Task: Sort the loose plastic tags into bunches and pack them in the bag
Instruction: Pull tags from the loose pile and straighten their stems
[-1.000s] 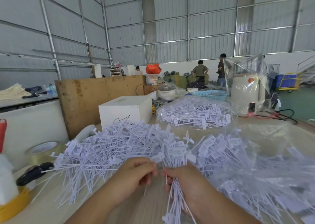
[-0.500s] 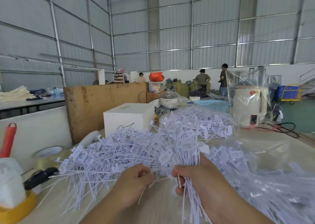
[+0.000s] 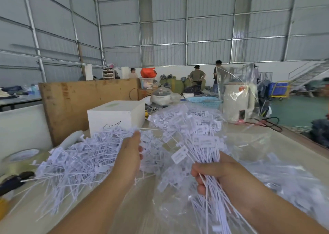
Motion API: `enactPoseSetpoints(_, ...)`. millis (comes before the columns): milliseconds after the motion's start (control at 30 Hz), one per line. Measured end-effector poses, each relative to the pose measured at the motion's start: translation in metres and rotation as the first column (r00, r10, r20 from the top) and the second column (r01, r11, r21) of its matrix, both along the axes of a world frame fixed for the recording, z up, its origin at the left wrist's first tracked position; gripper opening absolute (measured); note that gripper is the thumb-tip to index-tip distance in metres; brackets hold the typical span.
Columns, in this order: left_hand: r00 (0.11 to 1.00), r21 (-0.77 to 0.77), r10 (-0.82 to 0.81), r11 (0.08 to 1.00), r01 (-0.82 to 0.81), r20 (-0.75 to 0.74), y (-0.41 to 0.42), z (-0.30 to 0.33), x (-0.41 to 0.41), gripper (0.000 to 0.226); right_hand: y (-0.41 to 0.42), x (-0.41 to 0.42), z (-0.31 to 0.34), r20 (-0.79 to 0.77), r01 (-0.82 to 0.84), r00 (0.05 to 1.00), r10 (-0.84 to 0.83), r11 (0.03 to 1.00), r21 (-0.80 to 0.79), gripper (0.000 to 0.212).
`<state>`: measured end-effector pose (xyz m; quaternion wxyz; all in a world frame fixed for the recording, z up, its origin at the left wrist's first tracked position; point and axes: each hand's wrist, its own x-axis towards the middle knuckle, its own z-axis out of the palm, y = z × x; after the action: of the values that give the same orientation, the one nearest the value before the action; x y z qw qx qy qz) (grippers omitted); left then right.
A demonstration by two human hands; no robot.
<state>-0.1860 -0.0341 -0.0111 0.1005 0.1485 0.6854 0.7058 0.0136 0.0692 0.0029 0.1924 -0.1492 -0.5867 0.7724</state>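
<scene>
Loose white plastic tags lie in a big heap on the table's left half. My right hand grips a bunch of tags by the stems; it is lifted and fans up and left, with the tails hanging below my fist. My left hand is raised beside the heap, fingers straight and pointing up, fingertips touching tags at the heap's top. A clear plastic bag lies on the table to the right, with more tags under its film.
A white box and a wooden board stand behind the heap. A tape roll and a black tool lie at the left. A blue basket, a plastic-wrapped appliance and cables sit at the back right; people stand far off.
My right hand has lifted the bunch higher and moved right. My left hand has let go of the stems and risen, fingers straightened against the heap. The camera has tilted up.
</scene>
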Motion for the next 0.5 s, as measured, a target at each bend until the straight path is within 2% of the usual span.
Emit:
enactPoseSetpoints(100, 0.971, 0.152, -0.081, 0.987, 0.048, 0.225, 0.005, 0.019, 0.008, 0.055, 0.011, 0.015, 0.0, -0.03, -0.041, 0.999, 0.041, 0.999, 0.017, 0.018)
enactPoseSetpoints(200, 0.889, 0.215, -0.317, 0.942, 0.256, 0.329, 0.006, 0.022, 0.019, 0.059, 0.02, 0.027, 0.0, 0.006, -0.08, 0.997, 0.08, 0.993, 0.088, 0.03)
enactPoseSetpoints(267, 0.852, 0.151, -0.415, 0.91, 0.386, 0.319, 0.013, 0.014, 0.029, 0.043, 0.024, 0.032, -0.003, 0.037, -0.098, 0.995, 0.095, 0.99, 0.099, 0.036)
enactPoseSetpoints(333, 0.87, 0.076, -0.423, 0.905, 0.418, 0.253, 0.02, 0.006, 0.038, 0.027, 0.027, 0.035, -0.007, 0.045, -0.132, 0.991, 0.129, 0.987, 0.088, 0.039)
enactPoseSetpoints(433, 0.892, -0.069, -0.432, 0.894, 0.443, 0.132, 0.025, -0.006, 0.046, 0.024, 0.028, 0.035, -0.012, 0.06, -0.17, 0.984, 0.165, 0.982, 0.082, 0.05)
enactPoseSetpoints(500, 0.861, -0.105, -0.476, 0.861, 0.498, 0.179, 0.024, -0.012, 0.049, 0.03, 0.027, 0.034, -0.012, 0.057, -0.15, 0.988, 0.146, 0.986, 0.073, 0.047)
